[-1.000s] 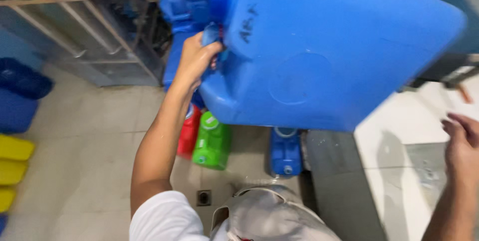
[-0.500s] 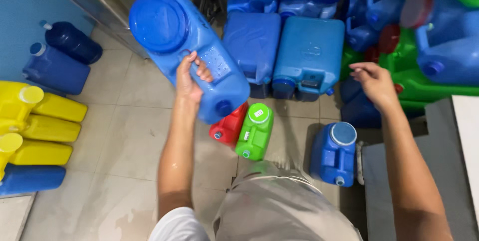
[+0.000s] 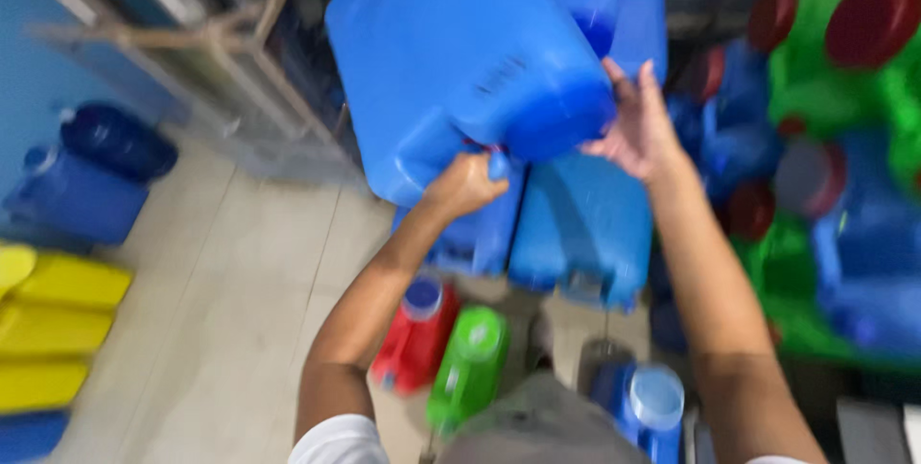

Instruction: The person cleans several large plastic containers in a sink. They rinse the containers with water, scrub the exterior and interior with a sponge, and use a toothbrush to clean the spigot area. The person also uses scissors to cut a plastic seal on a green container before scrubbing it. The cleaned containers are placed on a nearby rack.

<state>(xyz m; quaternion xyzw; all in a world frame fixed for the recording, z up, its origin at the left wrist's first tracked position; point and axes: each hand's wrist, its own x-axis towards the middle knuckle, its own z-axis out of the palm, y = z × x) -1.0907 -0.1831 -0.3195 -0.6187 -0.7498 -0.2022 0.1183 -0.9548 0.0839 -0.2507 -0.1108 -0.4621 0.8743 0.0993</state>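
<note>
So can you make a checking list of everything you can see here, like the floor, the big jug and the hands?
Surface: pale tiled floor, partly bare; picture blurred.
Job's things: large blue plastic jerrycan, lifted and tilted above the stack.
Clutter: small red plastic jug and small green plastic jug side by side on the floor; blue plastic cans stacked behind; yellow plastic cans at left; green containers with red lids at right.
Hands: left hand grips under the jerrycan; right hand presses against its side.
Cables: nothing seen.
Surroundings: metal rack; blue wall.
</note>
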